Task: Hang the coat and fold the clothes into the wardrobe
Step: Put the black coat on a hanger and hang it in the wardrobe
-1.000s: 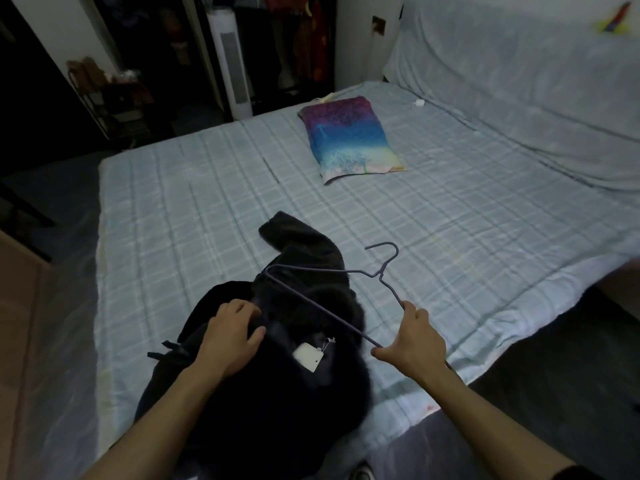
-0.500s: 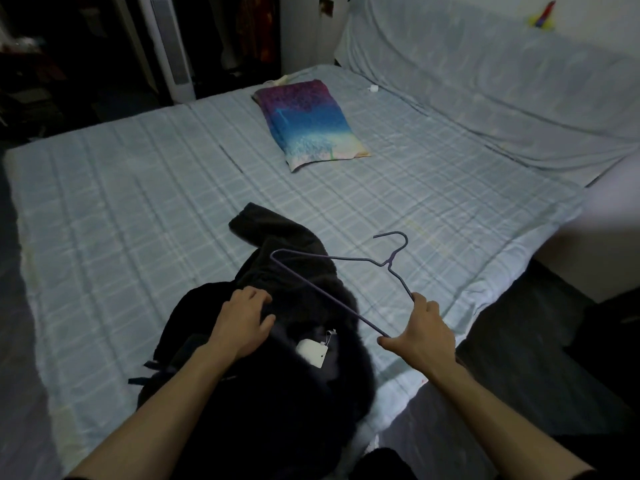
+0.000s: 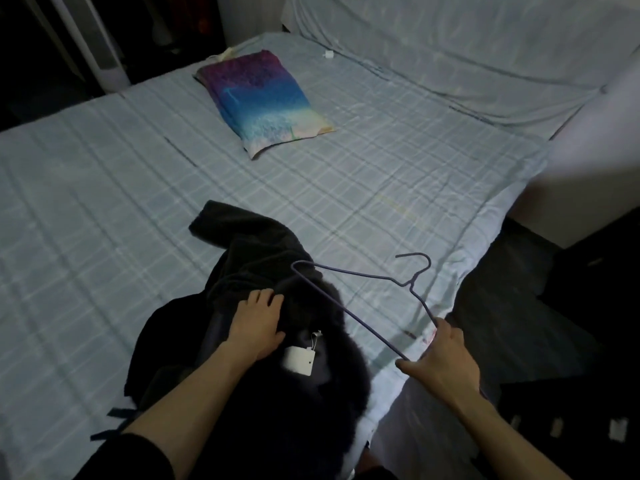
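A: On the near edge of the wide bed with its pale blue checked sheet lies the bulky black fleecy coat, bunched up, one end reaching toward the middle of the mattress.

B: And the hands?

A: The left hand lies flat on the coat by the collar, fingers spread and pressing the fabric, not closed around anything. The right hand sits just past the coat, over the bed's edge, fingers curled around one corner of the thin purple wire hanger. The hanger's far arm hovers above the coat; its hook points away toward the bed's right side.

B: What is hard to read?

A: The coat's nearest part is cut off at the bottom, and its folds merge into darkness. A small white paper tag hangs near the collar; any print on it is illegible. Whether the hanger touches the fabric I cannot tell.

B: The rest of the room?

A: A purple-to-blue gradient pillow lies farther up the bed, well apart from the coat. A draped pale sheet rises behind. The floor at right is dark, and the far left corner is nearly black.
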